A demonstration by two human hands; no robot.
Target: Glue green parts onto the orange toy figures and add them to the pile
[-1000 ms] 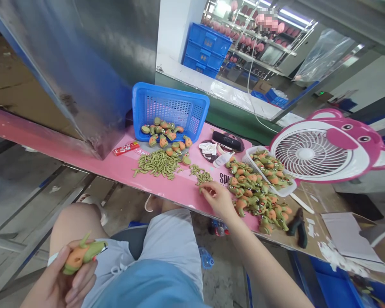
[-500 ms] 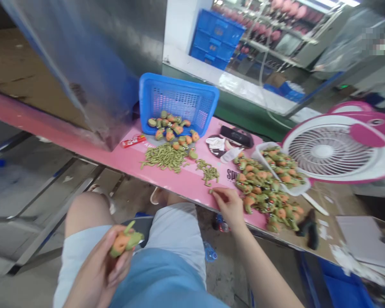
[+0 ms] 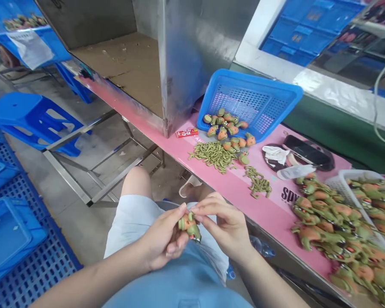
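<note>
Both hands, left hand (image 3: 163, 238) and right hand (image 3: 226, 226), close their fingers on one orange-and-green figure (image 3: 189, 224) above the lap, near the pink table (image 3: 231, 188) carrying two heaps of green pieces (image 3: 214, 153) and one blue basket (image 3: 259, 96).

Both my forearms are bare, no sleeves, gloves, watch or rings on my left hand (image 3: 162, 239) or right hand (image 3: 226, 226). I'm wearing a light blue top (image 3: 179, 286), seen below the hands. Pale grey-white shorts (image 3: 131, 222) left of the hands, ending above my bare knee (image 3: 137, 179).
</note>
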